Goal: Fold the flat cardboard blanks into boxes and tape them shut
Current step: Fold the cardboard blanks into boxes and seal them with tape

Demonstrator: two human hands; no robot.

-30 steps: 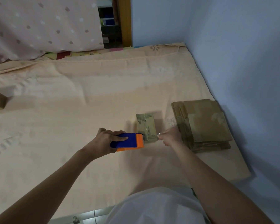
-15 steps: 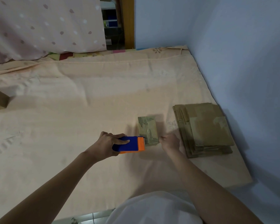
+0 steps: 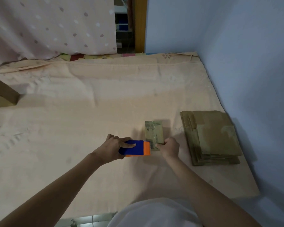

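The small box (image 3: 154, 133) lies lengthwise away from the person, right hand (image 3: 170, 147) pinching its near end, left hand (image 3: 112, 148) gripping the tape dispenser (image 3: 136, 149).

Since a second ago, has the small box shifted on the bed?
No. The small box keeps the same gap left of the stack of flat blanks, its far edge still just nearer than the stack's far edge.

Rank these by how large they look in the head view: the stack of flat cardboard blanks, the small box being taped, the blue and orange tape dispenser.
1. Stack of flat cardboard blanks, clearly largest.
2. Tape dispenser and small box: they look alike in size, both partly covered by hands, so no ranking between them.
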